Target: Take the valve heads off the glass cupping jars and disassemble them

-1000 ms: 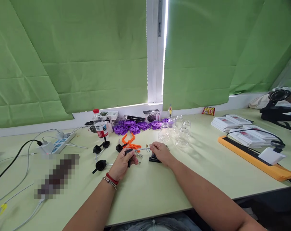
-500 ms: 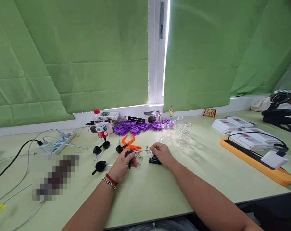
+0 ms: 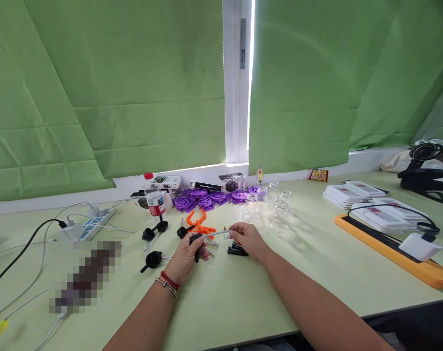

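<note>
Two hands meet at frame centre. Left hand (image 3: 187, 253) grips a black-handled rod (image 3: 207, 236); right hand (image 3: 245, 237) pinches its metal tip.

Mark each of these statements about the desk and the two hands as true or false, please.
1. The left hand holds a black-handled tool. True.
2. The right hand rests flat on the orange tray. False: it pinches the tip of the tool's metal rod.
3. The purple parts lie near the window sill. True.
4. The water bottle has a blue cap. False: the cap is red.
5. The glass jars are stacked on the booklets. False: they stand on the table.
</note>
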The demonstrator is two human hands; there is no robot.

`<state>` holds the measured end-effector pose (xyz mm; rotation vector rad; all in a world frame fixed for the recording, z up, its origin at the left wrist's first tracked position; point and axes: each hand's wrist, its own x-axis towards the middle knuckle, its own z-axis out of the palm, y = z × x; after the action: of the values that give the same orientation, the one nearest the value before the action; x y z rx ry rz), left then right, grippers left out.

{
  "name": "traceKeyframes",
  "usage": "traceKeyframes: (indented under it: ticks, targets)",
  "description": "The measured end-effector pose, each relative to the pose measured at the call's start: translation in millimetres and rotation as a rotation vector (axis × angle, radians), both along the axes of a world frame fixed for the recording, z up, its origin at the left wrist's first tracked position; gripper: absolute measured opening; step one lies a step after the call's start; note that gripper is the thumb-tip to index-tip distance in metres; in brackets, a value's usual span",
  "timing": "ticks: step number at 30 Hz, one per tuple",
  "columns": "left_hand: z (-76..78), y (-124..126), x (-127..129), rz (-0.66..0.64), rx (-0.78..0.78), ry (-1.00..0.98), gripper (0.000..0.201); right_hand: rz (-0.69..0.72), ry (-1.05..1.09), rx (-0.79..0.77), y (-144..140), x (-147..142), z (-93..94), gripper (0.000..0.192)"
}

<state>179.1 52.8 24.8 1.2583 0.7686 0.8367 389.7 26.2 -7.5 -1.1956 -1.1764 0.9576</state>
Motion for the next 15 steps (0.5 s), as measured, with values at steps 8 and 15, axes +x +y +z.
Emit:
traceKeyframes:
  ticks: [8,15]
  targets:
    - [-5.0,3.1,-1.3,-0.029,0.004,-0.014,0.031,-0.020,-0.239,0.017,-2.7,2.6,2.3,0.031]
    - [-4.3,2.4,-1.9,-0.009,0.001,-0.034,0.032,-0.005,-0.222,0.045,-1.9,-2.1,0.6,0.031]
